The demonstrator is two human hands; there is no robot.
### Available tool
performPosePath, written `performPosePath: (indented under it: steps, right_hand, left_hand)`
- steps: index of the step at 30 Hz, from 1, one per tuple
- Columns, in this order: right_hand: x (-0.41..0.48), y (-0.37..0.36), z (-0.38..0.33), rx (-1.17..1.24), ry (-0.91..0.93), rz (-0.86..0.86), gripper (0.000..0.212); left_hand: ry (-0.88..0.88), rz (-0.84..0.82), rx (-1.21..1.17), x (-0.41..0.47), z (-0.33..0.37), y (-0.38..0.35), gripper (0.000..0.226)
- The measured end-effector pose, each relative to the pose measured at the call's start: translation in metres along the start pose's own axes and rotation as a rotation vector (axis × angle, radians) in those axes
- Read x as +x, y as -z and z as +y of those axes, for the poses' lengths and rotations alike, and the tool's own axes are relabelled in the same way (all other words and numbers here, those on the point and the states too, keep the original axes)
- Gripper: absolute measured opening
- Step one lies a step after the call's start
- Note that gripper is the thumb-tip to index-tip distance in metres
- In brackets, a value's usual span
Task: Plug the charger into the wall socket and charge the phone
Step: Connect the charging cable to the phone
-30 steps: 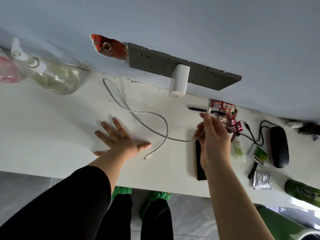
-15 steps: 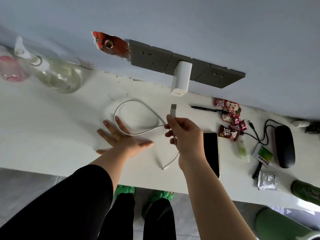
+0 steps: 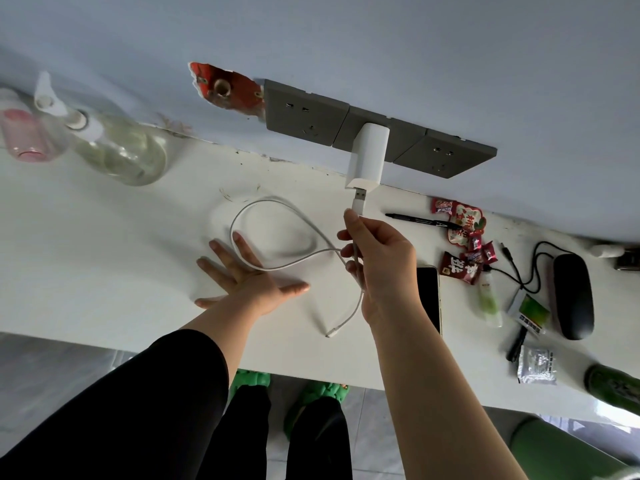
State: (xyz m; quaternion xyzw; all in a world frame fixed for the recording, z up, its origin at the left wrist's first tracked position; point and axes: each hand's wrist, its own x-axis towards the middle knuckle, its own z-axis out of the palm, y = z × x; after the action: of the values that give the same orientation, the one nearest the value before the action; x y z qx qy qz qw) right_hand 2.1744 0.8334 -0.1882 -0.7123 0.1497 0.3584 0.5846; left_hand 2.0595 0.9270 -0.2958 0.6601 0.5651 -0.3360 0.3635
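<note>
A white charger block (image 3: 367,157) sticks out of the middle grey wall socket (image 3: 405,142). My right hand (image 3: 379,261) pinches the USB plug (image 3: 359,199) of the white cable (image 3: 277,233), its metal tip just under the charger's lower face. The cable loops across the white desk (image 3: 104,244), and its small free end (image 3: 330,332) lies near the front edge. My left hand (image 3: 246,275) rests flat on the desk, fingers spread, over part of the loop. The dark phone (image 3: 429,296) lies on the desk, partly behind my right wrist.
A clear spray bottle (image 3: 114,147) and a pink bottle (image 3: 24,136) stand at the back left. Right of the phone lie a black pen (image 3: 419,220), candy wrappers (image 3: 464,237), a black glasses case (image 3: 571,296) with a black cord, and a foil packet (image 3: 535,365).
My right hand carried the USB plug left from beside the candy and then up to just under the charger. The cable loop shifted right on the desk. My left hand stayed flat.
</note>
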Motion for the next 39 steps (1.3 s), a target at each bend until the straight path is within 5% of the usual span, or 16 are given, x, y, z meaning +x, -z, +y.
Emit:
performPosePath:
  steps: [39]
  right_hand:
    - [0.0011, 0.0015, -0.0076, 0.053, -0.135, -0.099, 0.015]
  left_hand:
    - [-0.011, -0.008, 0.020, 0.0005, -0.0001, -0.0037, 0.158]
